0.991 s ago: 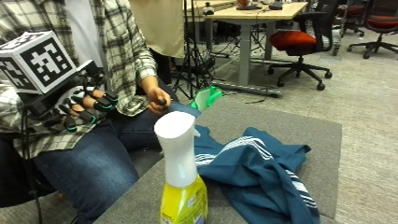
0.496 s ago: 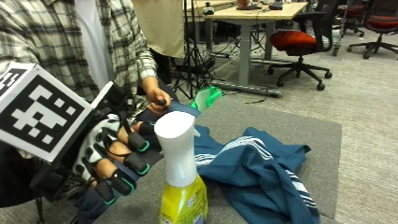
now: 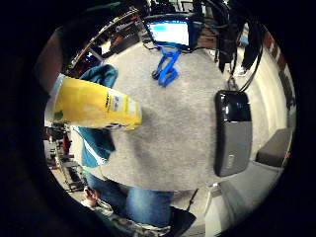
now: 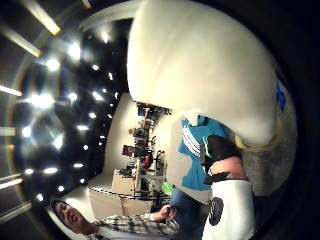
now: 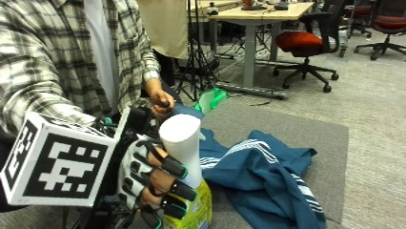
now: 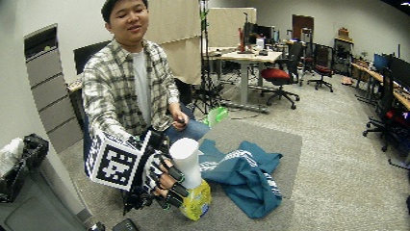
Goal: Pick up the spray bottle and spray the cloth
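A spray bottle with a tall white head (image 5: 181, 140) and a yellow body (image 5: 192, 215) stands upright at the near edge of the grey mat (image 5: 289, 131). My gloved right hand (image 5: 154, 177) grips its neck from the left, fingers curled round it just above the yellow body. The wide outside view shows the same hold, hand (image 6: 160, 180) round the bottle (image 6: 185, 161). A crumpled teal cloth (image 5: 266, 179) with white stripes lies right beside the bottle. The white head (image 4: 200, 65) fills the thumb side view, and the yellow body (image 3: 91, 103) lies close in the little finger side view.
A green clamp (image 5: 211, 99) lies at the mat's far left, near the person's bare left hand (image 5: 160, 98). A blue clamp (image 3: 168, 66) and a black device (image 3: 232, 131) lie near the mat. Desks and office chairs stand behind.
My gloved hand has come down from chest height to the bottle and curled its fingers round the neck. The bottle and the cloth lie where they did.
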Demonstrator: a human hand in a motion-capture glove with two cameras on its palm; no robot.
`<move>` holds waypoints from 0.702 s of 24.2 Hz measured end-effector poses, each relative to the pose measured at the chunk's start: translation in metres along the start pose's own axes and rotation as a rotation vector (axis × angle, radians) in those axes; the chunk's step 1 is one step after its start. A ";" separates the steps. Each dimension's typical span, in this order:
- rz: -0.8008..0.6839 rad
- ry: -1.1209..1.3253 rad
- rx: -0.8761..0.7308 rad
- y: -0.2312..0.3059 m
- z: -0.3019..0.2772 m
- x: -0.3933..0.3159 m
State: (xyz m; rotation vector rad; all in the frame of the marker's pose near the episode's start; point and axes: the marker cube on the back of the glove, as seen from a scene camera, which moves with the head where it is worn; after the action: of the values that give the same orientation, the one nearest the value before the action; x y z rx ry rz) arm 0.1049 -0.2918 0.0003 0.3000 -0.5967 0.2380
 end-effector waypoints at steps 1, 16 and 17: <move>0.007 -0.025 0.015 -0.001 0.003 0.000; 0.045 -0.360 0.088 -0.012 0.034 -0.006; 0.041 -0.362 0.100 -0.015 0.035 -0.006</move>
State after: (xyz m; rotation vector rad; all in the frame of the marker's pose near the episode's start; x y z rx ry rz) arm 0.0862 -0.3185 0.0215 0.4319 -0.9510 0.2553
